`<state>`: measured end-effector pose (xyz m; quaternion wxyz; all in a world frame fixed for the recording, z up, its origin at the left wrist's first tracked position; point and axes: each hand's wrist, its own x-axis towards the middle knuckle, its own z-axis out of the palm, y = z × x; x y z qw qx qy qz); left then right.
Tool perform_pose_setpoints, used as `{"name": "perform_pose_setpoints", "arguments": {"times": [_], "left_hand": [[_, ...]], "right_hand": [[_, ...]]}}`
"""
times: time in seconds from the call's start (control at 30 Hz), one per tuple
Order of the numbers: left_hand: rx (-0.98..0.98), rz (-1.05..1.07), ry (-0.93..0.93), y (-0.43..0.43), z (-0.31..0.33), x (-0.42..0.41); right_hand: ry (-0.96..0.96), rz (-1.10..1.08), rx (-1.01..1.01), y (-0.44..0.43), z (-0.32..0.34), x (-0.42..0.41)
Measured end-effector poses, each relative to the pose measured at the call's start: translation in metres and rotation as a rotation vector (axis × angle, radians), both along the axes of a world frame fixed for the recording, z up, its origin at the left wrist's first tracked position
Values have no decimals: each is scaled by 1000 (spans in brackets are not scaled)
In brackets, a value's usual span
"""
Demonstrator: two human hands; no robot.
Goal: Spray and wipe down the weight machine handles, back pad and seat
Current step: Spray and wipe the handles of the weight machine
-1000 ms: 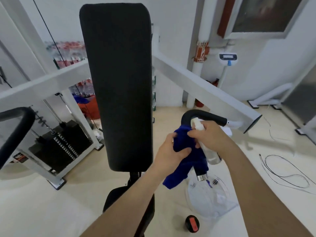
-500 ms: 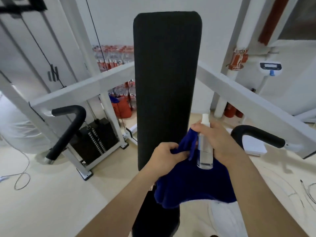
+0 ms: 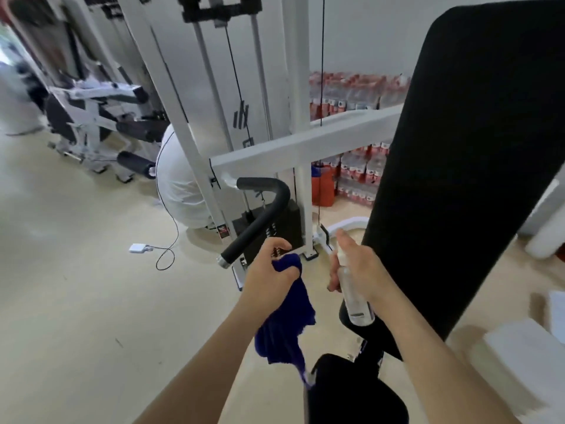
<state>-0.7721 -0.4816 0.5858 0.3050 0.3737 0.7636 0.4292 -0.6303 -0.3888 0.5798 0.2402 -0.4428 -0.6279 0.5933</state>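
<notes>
Spraying now risks mist missing the handle (image 3: 260,218), just beyond the left hand (image 3: 266,276), whose fingers clench the cloth (image 3: 286,310). Right hand (image 3: 363,270) grasps the bottle (image 3: 354,298), forefinger on top; the pad (image 3: 458,179) beside those fingers could catch overspray, and the hanging cloth may snag the seat (image 3: 351,393)

The cloth (image 3: 284,319) is deep blue against the black back pad (image 3: 464,166) and black seat (image 3: 351,393). The handle (image 3: 256,228) is black too (silver at its end cap), the frame (image 3: 305,142) white, the spray bottle (image 3: 354,298) clear with a white nozzle, the floor (image 3: 76,301) cream.
</notes>
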Motion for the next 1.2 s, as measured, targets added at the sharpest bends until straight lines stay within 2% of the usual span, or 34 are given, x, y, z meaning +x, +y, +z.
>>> {"name": "perform_pose_setpoints", "arguments": {"times": [0.2,0.33,0.47,0.73,1.0,1.2], "left_hand": [[37,76,36,-24,-7,-78],[56,71,9,-31,-18,-132],[29,13,-17,-36,-31,-179],[-60,-88,-83,-36,-34,-216],[43,-147,-241,-16,-17,-212],[123,-149,-166,8,-11,-205]], "right_hand": [[12,12,-6,-41,-18,-93],[62,-136,-61,-67,-30,-149],[33,-276,-63,-82,-39,-195],[-6,-578,36,-82,-27,-201],[-11,-682,109,-65,-18,-189],[-43,-690,161,-32,-13,-175]]}}
